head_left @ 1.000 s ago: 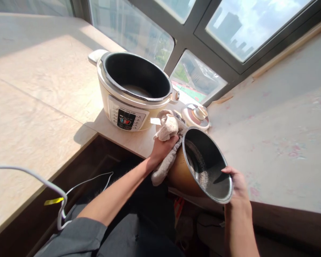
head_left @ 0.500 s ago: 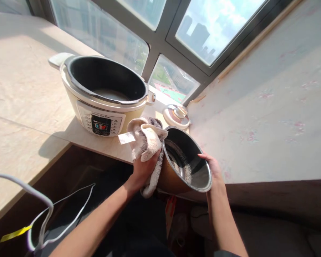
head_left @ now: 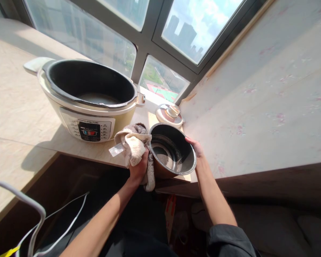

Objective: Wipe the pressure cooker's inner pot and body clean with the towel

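Observation:
My left hand [head_left: 139, 166] is closed round a bunched cream and grey-brown towel [head_left: 132, 144] with a white label hanging off it. The towel rests against the left side of a dark metal inner pot [head_left: 164, 175], bronze outside and black inside. My right hand [head_left: 195, 146] grips the pot's right rim, thumb over the edge; its other fingers are hidden behind the wall. The pot tilts slightly towards me at the sill's edge. To the left stands the cream electric pressure cooker [head_left: 88, 123], lidless, its dark cavity facing up.
A round lid or valve-like cover with a knob [head_left: 169, 115] lies behind the pot, by the papered wall [head_left: 256, 107]. The window frame [head_left: 144, 46] rises behind the stone sill [head_left: 10, 107]. A white cable [head_left: 40, 214] loops at the lower left.
Both hands have brought the inner pot up and away from me onto or over the sill's edge, more upright than before. The towel has come along. My view has shifted somewhat to the right.

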`<action>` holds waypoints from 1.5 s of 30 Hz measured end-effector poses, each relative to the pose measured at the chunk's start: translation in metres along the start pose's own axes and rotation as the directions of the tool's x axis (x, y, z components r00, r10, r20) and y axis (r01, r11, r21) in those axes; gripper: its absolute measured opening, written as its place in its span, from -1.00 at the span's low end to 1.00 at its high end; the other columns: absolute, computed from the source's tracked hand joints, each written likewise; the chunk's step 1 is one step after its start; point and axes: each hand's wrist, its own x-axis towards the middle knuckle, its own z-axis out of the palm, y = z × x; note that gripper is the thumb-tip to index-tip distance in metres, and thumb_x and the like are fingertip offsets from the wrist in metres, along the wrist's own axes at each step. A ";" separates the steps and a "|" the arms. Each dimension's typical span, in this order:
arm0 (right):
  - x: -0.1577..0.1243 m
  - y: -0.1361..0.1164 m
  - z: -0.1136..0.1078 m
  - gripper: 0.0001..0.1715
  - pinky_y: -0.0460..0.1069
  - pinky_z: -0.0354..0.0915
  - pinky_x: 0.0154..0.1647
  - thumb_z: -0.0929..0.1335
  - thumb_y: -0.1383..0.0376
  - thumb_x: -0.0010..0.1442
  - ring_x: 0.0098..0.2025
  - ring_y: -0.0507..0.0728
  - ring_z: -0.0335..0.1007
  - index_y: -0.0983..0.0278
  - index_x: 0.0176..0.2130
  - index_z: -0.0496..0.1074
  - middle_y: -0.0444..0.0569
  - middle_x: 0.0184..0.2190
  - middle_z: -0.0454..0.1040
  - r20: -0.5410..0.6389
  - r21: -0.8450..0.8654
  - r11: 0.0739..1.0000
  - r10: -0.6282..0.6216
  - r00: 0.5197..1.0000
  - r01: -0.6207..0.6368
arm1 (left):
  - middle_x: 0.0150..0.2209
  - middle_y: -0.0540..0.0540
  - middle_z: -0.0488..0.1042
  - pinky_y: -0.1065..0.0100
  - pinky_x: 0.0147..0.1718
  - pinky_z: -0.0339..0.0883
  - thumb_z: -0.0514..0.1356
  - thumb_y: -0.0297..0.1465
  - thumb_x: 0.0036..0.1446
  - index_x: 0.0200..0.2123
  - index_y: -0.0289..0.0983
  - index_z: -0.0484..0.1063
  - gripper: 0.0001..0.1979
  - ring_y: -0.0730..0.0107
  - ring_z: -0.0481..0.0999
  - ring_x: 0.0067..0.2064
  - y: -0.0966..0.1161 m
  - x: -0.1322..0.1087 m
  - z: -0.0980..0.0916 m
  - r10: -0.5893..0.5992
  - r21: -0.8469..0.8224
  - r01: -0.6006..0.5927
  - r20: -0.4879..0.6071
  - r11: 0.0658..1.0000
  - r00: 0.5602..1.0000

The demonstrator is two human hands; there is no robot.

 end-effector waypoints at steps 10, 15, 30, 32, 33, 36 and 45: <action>0.027 0.007 -0.002 -0.50 0.15 0.46 0.14 0.49 0.30 0.03 -0.02 0.25 0.59 0.21 0.01 0.56 -0.09 -0.11 0.65 0.056 -0.015 1.000 -0.006 0.998 0.007 | -0.20 -0.15 0.60 0.06 0.38 0.01 0.17 -0.17 0.04 -0.29 -0.14 0.53 -0.75 0.00 0.36 0.27 -0.015 0.011 0.006 0.037 0.076 -0.036 -0.020 0.996 0.999; 0.033 0.009 -0.003 -0.54 0.16 0.45 0.16 0.51 0.29 -0.01 0.01 0.27 0.58 0.21 -0.05 0.58 -0.09 -0.13 0.65 0.032 -0.022 1.000 0.008 0.999 -0.007 | -0.20 -0.23 0.59 -0.03 0.36 0.03 0.16 -0.19 0.00 -0.32 -0.20 0.53 -0.74 -0.08 0.29 0.32 -0.017 0.011 0.008 -0.022 0.069 0.022 0.006 0.997 1.000; 0.052 0.007 -0.007 -0.40 0.13 0.44 0.15 0.54 0.29 -0.10 0.06 0.27 0.55 0.23 0.00 0.56 -0.06 -0.10 0.64 0.041 -0.086 0.996 -0.019 0.999 0.022 | -0.14 -0.20 0.60 0.01 0.39 0.01 0.17 -0.30 0.06 -0.31 -0.18 0.51 -0.85 -0.01 0.32 0.31 -0.034 0.000 0.013 -0.125 0.116 0.111 0.117 0.987 0.985; 0.054 0.005 -0.007 -0.48 0.06 0.43 0.15 0.53 0.25 -0.07 0.04 0.22 0.55 0.24 -0.05 0.57 -0.07 -0.12 0.64 -0.001 -0.056 0.997 -0.054 0.999 0.054 | -0.11 -0.23 0.60 0.00 0.37 0.06 0.18 -0.31 0.08 -0.28 -0.20 0.50 -0.84 -0.03 0.39 0.25 -0.038 -0.004 0.014 -0.128 0.118 0.117 0.099 0.986 0.987; 0.054 0.004 -0.008 -0.54 0.02 0.44 0.14 0.52 0.22 -0.04 0.02 0.19 0.56 0.25 -0.09 0.58 -0.07 -0.14 0.64 -0.047 -0.031 0.997 -0.075 0.996 0.074 | -0.09 -0.23 0.60 -0.01 0.36 0.08 0.19 -0.31 0.09 -0.26 -0.21 0.50 -0.83 -0.04 0.43 0.22 -0.040 -0.006 0.013 -0.129 0.118 0.118 0.088 0.986 0.988; 0.041 0.003 -0.015 -0.71 -0.06 0.48 0.03 0.49 0.16 0.02 -0.08 0.11 0.57 0.25 -0.24 0.56 -0.05 -0.19 0.63 -0.254 0.030 0.986 -0.149 0.956 0.162 | -0.04 -0.23 0.60 0.01 0.35 0.09 0.23 -0.31 0.07 -0.20 -0.22 0.51 -0.79 -0.03 0.47 0.19 -0.046 -0.009 0.010 -0.119 0.109 0.112 0.059 0.988 0.991; -0.081 0.055 0.011 -0.46 -0.02 0.49 -0.04 0.57 0.18 0.00 -0.04 0.12 0.51 0.19 -0.02 0.50 -0.11 -0.05 0.57 -0.278 -0.142 0.985 -0.136 0.951 0.100 | -0.01 -0.24 0.60 0.02 0.38 0.01 0.22 -0.25 -0.02 -0.20 -0.24 0.58 -0.68 -0.09 0.42 0.25 -0.048 0.006 0.001 -0.138 0.056 0.135 0.074 0.989 0.988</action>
